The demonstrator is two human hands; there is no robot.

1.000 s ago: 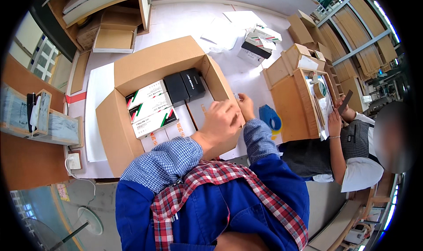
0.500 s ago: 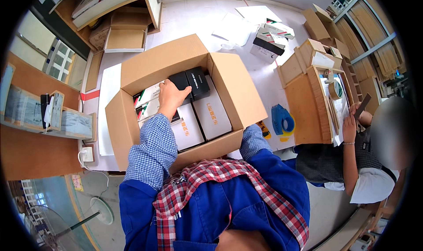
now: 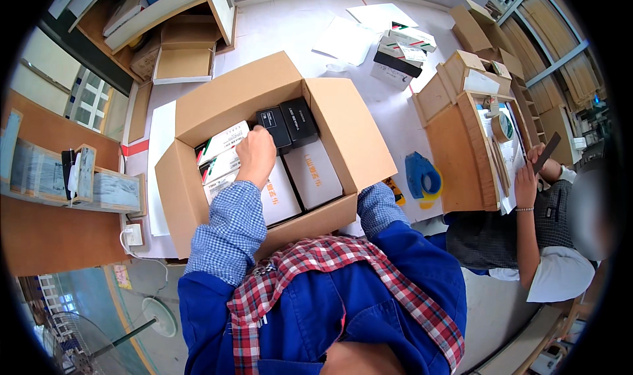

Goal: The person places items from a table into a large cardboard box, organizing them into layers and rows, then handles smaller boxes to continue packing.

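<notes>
An open brown cardboard carton stands before me, packed with boxes. My left hand reaches inside, its fingers bent down and closed at the seam between the white boxes and the black ones; what the fingertips grip, if anything, is hidden. White boxes with red and green stripes fill the left side. Two small black boxes lie beside each other at the far right of the carton. Nearer me are two larger pale boxes with orange print. My right hand is hidden behind the carton's right side; only its checked sleeve shows.
A blue tape dispenser lies right of the carton. Stacked small boxes and white sheets are farther back. A wooden clipboard stand is at the right, where a co-worker holds a dark flat strip. Shelves stand at the left.
My left hand has drawn its spread fingers in from the left black box, curling them closed. That black box now shows more of its top. The view has shifted slightly.
</notes>
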